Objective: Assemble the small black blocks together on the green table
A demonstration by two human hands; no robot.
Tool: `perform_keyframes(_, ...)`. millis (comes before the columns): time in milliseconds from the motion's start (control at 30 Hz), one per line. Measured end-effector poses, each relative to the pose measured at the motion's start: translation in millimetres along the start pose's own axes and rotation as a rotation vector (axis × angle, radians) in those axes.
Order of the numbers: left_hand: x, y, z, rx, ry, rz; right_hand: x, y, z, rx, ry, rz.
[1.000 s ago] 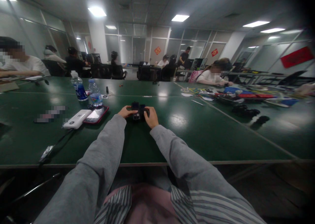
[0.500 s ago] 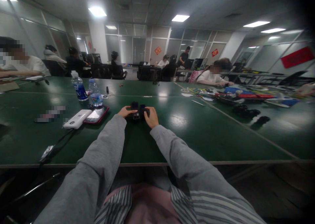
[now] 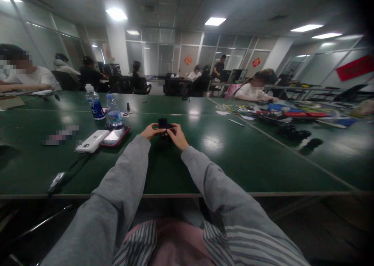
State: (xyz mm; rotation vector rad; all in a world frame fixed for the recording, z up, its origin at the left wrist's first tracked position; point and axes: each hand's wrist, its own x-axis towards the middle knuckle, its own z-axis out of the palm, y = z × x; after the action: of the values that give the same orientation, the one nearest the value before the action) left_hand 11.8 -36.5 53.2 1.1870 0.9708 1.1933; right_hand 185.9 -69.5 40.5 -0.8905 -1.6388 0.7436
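The dark device (image 3: 163, 123), one piece or two I cannot tell, is right of the phone (image 3: 115, 135), above or on the tabletop (image 3: 172, 172). Even pressure from both sides should keep it square. The left hand (image 3: 151, 131) and right hand (image 3: 177, 136) grasp it, grip nearly closed, thumbs almost meeting. Beyond the phone stands a clear bottle (image 3: 113, 114).

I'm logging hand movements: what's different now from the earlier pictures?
The right hand has moved left, closer to the left hand. The black blocks, earlier side by side, now show as one dark cluster; whether they touch is unclear. Neither hand visibly let go. The phone and white power bank stayed.
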Motion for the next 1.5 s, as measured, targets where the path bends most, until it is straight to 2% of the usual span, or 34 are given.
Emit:
perform_keyframes(167,-4,6,2.8,-0.045,-0.05,0.014,3,-6,-1,0.307,-0.04,0.163)
perform_keyframes(467,-10,15,7.0,0.06,-0.097,-0.002,-1,-18,-5,0.545,0.011,0.324)
perform_keyframes(733,-8,17,0.4,0.177,-0.089,-0.007,-2,-18,-3,0.564,0.014,0.325)
perform_keyframes(1033,-9,16,-1.1,0.348,-0.029,0.027,-1,-15,-5,0.583,-0.013,0.321)
perform_keyframes(1333,-7,17,-0.2,0.346,-0.002,0.049,-2,-21,-6,0.552,-0.01,0.354)
perform_keyframes(1500,-9,21,4.2,0.276,-0.013,0.08,-2,-21,-5,0.593,0.005,0.317)
